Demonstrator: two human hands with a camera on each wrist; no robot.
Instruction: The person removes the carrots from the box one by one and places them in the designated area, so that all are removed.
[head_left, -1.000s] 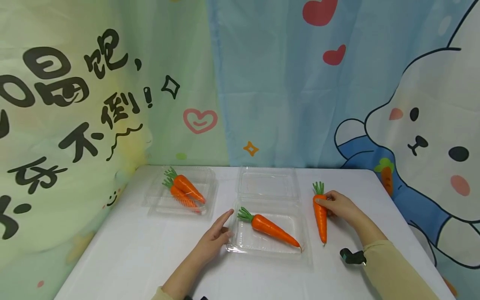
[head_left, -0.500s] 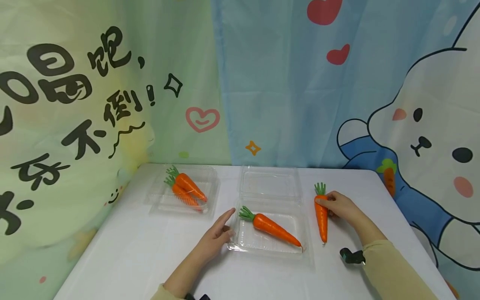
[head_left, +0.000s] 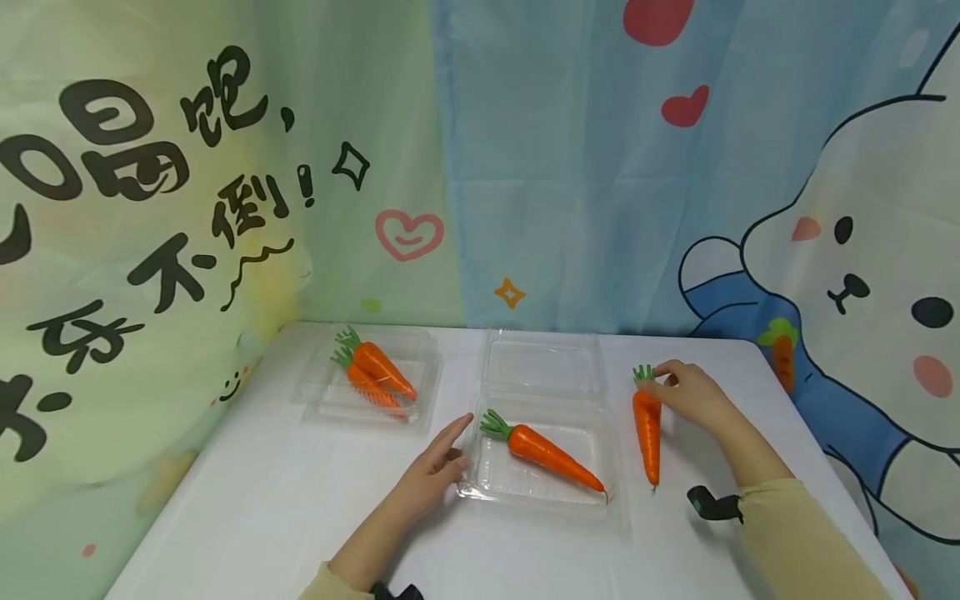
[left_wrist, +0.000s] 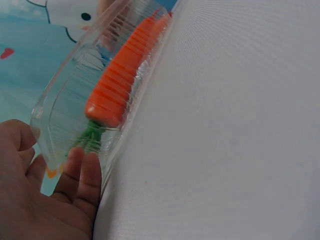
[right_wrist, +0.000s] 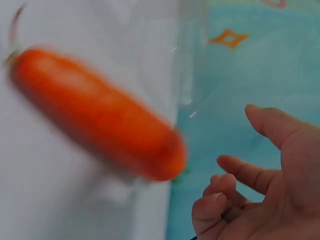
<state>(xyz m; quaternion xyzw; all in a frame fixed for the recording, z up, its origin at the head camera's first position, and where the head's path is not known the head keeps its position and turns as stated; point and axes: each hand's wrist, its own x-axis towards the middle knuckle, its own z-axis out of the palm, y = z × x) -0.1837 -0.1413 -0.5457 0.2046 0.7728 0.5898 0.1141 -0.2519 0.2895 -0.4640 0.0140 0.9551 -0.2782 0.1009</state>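
A carrot with green tops lies aslant in the clear plastic clamshell box, whose lid is folded back. My left hand touches the box's left side; in the left wrist view its fingertips rest against the clear wall by the green tops. To the box's right, another carrot lies on the table, tops away from me. Over its top end is my right hand. In the right wrist view this hand has thumb and fingers spread, apart from the blurred carrot.
A second clear box at the back left holds two carrots. The white table ends against a printed cloth backdrop. A black wrist camera sticks out beside the right sleeve.
My right hand has let go of the carrot's body and shifted up toward its green tops. That carrot lies almost where it was. The left hand stays at the box.
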